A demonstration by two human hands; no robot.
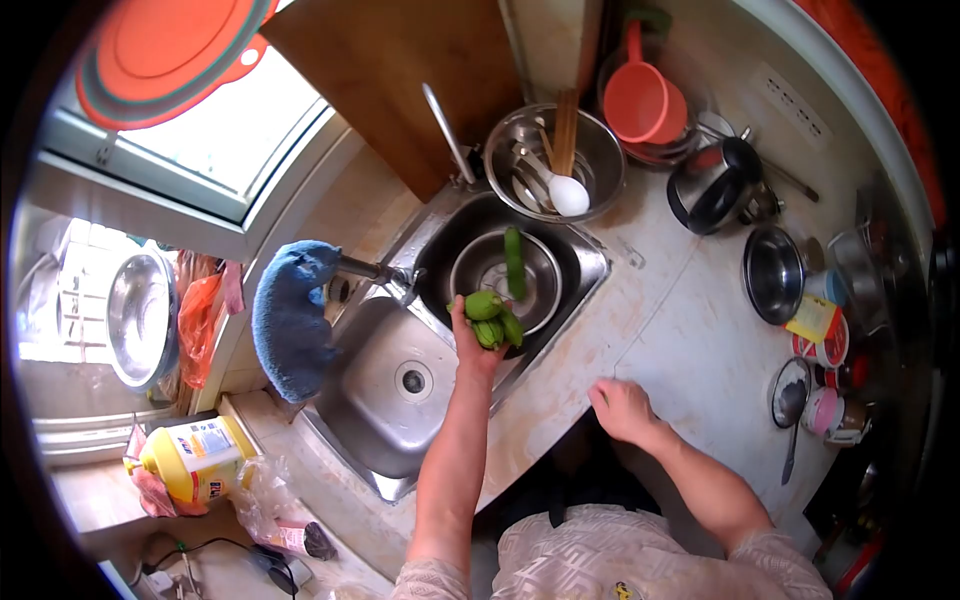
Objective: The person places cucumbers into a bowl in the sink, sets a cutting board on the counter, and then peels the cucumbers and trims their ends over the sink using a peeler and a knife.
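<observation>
My left hand [473, 345] is closed around a bunch of green peppers [487, 318], held over the near rim of a steel bowl [462, 272]. The bowl sits in the far sink basin [585, 262], and a long green vegetable [514, 262] lies inside it, leaning to its far side. My right hand [625, 408] is curled into a fist at the counter's front edge, and nothing shows in it. The fingers' undersides are hidden there.
Beside the faucet [375, 268], a blue cloth [290, 320] hangs near the other basin [385, 400]. A steel bowl of utensils [500, 150] stands behind the sink. Right of it are a red dipper [640, 103], a kettle [715, 185] and a dark bowl [773, 272]. A yellow jug [200, 460] lies at left.
</observation>
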